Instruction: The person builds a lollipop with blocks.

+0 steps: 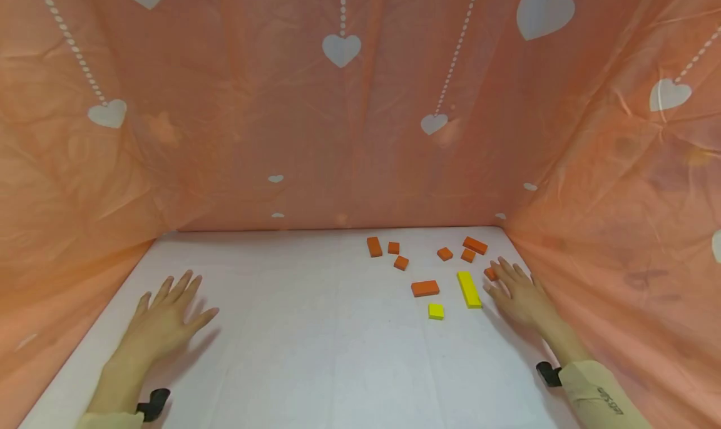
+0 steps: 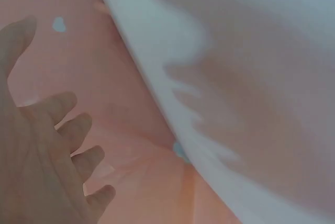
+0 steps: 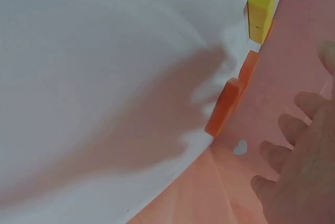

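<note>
My left hand [image 1: 163,322] hovers over the left part of the white table, its fingers spread and nothing in its grasp. Over on the right, my right hand [image 1: 521,297] hangs with fingers spread, also holding nothing. Its fingertips overlap a small orange block [image 1: 490,273] in the head view, partly hiding it. Just left of that hand lies a long yellow block [image 1: 469,290], with a small yellow square block [image 1: 436,311] nearer the front. In the right wrist view, the palm faces the table, and a yellow block [image 3: 261,7] and an orange block [image 3: 225,108] show beyond its shadow.
More orange blocks lie toward the back right: an oblong one [image 1: 425,289], another oblong [image 1: 374,247], a third [image 1: 475,245], and several small square ones [image 1: 401,263]. Orange curtains [image 1: 360,134] with white hearts enclose the white tabletop [image 1: 293,335] at the back and sides.
</note>
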